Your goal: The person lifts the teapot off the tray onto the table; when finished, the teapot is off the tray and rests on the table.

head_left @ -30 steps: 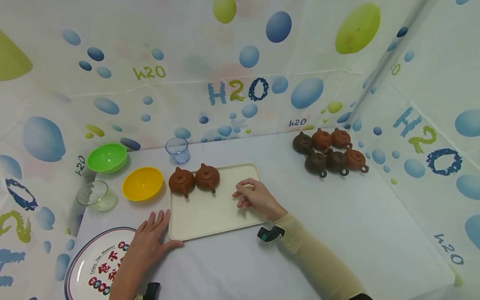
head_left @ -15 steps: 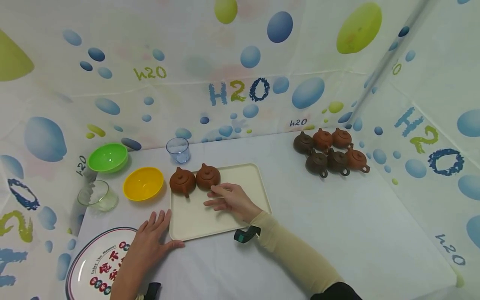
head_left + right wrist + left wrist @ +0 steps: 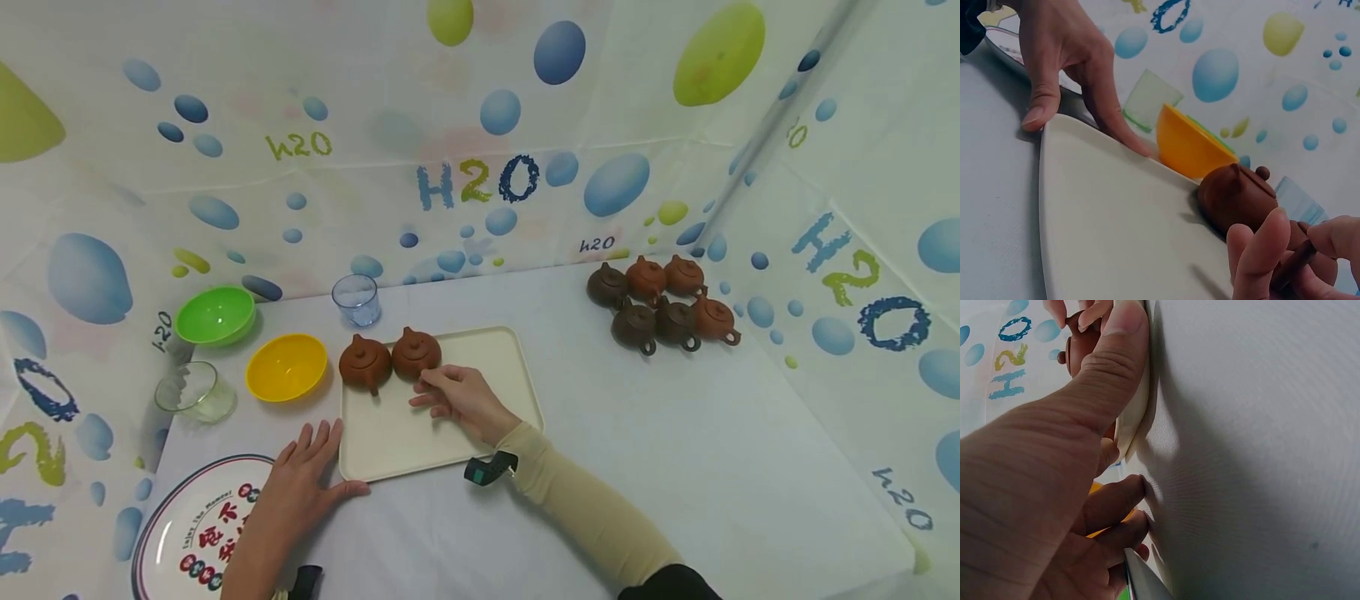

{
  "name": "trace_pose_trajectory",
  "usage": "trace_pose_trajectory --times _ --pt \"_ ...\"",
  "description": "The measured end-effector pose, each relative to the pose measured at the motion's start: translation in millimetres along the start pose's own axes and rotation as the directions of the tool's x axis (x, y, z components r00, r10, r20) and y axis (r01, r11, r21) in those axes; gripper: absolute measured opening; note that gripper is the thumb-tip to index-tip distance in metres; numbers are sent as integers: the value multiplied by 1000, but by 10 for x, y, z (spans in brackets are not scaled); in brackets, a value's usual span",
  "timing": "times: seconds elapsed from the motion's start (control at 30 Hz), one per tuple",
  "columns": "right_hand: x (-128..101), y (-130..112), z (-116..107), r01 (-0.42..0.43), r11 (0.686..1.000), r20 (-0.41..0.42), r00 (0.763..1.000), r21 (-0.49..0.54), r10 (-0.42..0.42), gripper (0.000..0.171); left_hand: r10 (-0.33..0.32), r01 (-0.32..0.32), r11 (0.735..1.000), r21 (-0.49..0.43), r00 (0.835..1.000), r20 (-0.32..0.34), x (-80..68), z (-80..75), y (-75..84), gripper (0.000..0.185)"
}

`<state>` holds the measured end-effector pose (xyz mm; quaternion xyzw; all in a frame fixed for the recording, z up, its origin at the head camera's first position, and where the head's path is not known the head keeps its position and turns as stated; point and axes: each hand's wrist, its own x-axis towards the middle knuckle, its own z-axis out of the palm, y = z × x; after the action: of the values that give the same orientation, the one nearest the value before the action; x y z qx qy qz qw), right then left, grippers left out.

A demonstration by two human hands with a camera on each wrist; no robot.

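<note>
Since a second ago the right hand (image 3: 459, 397) has crossed the cream tray (image 3: 495, 367) from its right side to the right-hand clay teapot (image 3: 416, 353), and it now pinches that pot's straight side handle (image 3: 1291, 265) between thumb and fingertips. That teapot sits at the tray's far-left corner, touching or just beside a second clay teapot (image 3: 364, 363). The left hand (image 3: 303, 477) lies flat and spread on the bench (image 3: 675, 450), thumb pressed against the tray's near-left edge. I judge the pot to be fired clay: stiff, matte enough not to slip, fairly heavy for its size, and likely to chip if knocked against its neighbour; its lid looks loose-fitting and could slide if the pot tilts. The side handle is the natural hold, though cupping the body would give more control. Whether the two pots actually touch cannot be settled, and the left wrist view is mostly filled by the thumb and the cloth. Six more teapots (image 3: 660, 308) cluster well apart at the far right, beyond the yellow bowl (image 3: 287, 366) and blue cup (image 3: 356, 299).
</note>
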<state>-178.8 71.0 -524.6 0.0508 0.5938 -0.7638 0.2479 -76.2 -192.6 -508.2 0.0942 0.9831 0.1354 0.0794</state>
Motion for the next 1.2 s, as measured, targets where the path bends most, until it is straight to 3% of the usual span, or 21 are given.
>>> trace_pose_trajectory --times 0.3,0.53,0.83,1.2 --pt "-19 16 -13 -2 1000 -20 1000 -1 2 27 9 -10 1000 -9 1000 -12 -8 2 1 108" --pt "-90 -27 -15 3 1000 -12 1000 -27 -3 20 -5 5 1000 0 1000 24 7 -2 6 109" --pt "-197 -134 -20 19 998 9 1000 -57 -18 24 -15 15 1000 3 999 36 23 -13 7 110" --pt "-367 -171 -204 52 992 28 998 -114 -49 23 -8 8 1000 5 999 31 15 -21 8 110"
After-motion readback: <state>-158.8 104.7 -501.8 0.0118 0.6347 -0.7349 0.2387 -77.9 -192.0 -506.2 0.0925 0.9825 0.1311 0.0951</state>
